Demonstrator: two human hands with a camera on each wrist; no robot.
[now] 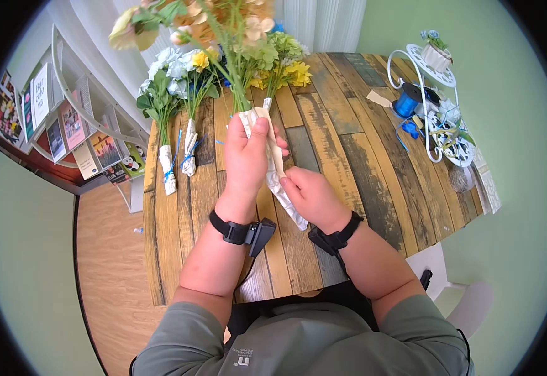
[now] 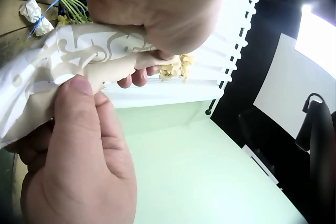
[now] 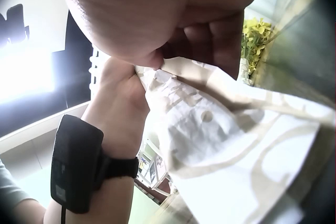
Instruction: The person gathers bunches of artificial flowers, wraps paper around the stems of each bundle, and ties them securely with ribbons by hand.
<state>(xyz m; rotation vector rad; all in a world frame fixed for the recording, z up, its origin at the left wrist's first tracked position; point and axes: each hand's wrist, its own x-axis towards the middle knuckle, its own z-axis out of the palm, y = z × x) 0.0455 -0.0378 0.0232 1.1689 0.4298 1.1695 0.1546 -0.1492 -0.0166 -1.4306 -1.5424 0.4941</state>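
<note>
In the head view, my left hand point(image 1: 247, 153) grips the stems of a bouquet of peach and cream flowers point(image 1: 257, 26) where paper wraps them. The wrapping paper point(image 1: 276, 178) is white with tan swirls, plain tan on its other side, and runs down past the stems toward me. My right hand point(image 1: 314, 195) pinches the paper's edge between thumb and fingers, lower down. Seen from the left wrist, the right thumb point(image 2: 79, 103) presses on the paper's fold. Crumpled paper point(image 3: 205, 124) spreads below the right hand in the right wrist view.
Bouquets with paper-wrapped stems point(image 1: 189, 147) lie at the table's back left, some tied with blue ribbon; yellow flowers point(image 1: 295, 74) lie behind my hands. A blue ribbon spool point(image 1: 406, 103) and a white wire stand point(image 1: 433, 119) occupy the right side. A magazine rack point(image 1: 91, 119) stands left of the wooden table point(image 1: 330, 144).
</note>
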